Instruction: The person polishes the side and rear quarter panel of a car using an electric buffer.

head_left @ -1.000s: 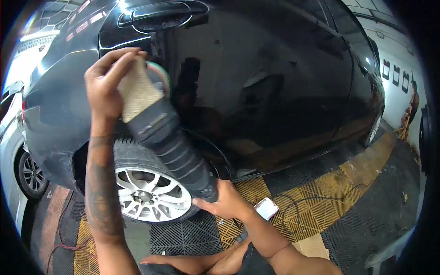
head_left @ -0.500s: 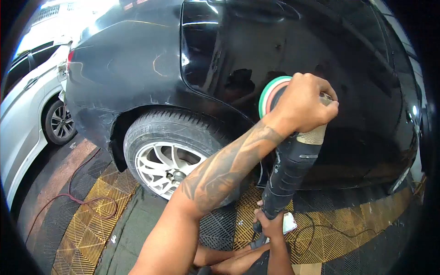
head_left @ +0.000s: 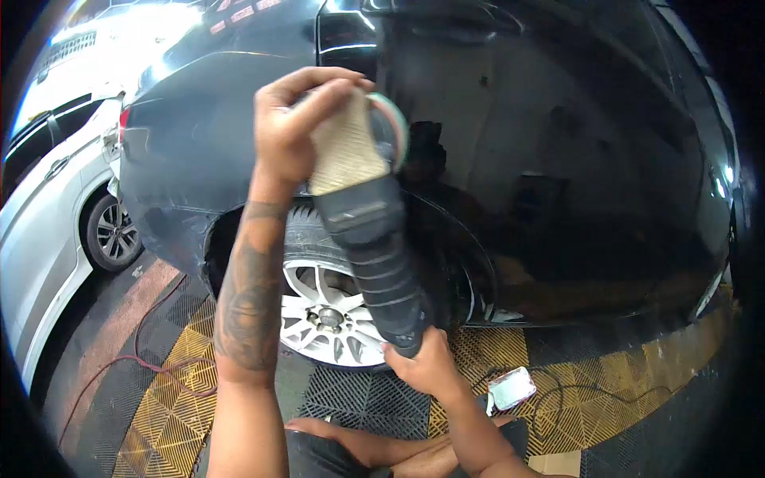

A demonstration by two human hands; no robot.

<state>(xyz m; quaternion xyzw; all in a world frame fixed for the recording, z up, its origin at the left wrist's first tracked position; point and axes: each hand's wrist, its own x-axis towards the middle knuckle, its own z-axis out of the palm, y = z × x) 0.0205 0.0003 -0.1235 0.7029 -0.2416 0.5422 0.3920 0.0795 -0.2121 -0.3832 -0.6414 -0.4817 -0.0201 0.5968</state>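
A black car polisher (head_left: pixel 381 259) with a tan-wrapped head is held in both my hands. My left hand (head_left: pixel 287 123) is closed around the head, near the round foam pad (head_left: pixel 394 131). My right hand (head_left: pixel 428 365) is wrapped round the rear grip, lower down. The pad faces the black car's rear side panel (head_left: pixel 227 131), close to the door seam; whether it touches the paint I cannot tell. Below the tool is the rear wheel (head_left: pixel 327 319) with white spokes, partly hidden by the polisher. The glossy rear door (head_left: pixel 558 183) lies to the right.
A white car (head_left: pixel 56 207) stands at the left. Yellow and black grid mats (head_left: pixel 590 406) cover the floor. A reddish hose or cord (head_left: pixel 171 366) lies at lower left. A small white box-like object (head_left: pixel 511 388) and a dark cord (head_left: pixel 590 386) are near my legs.
Both hands have swung the polisher left, from the door to near the seam above the wheel. The tool's head has tilted over to the left, and my left arm has become more upright.
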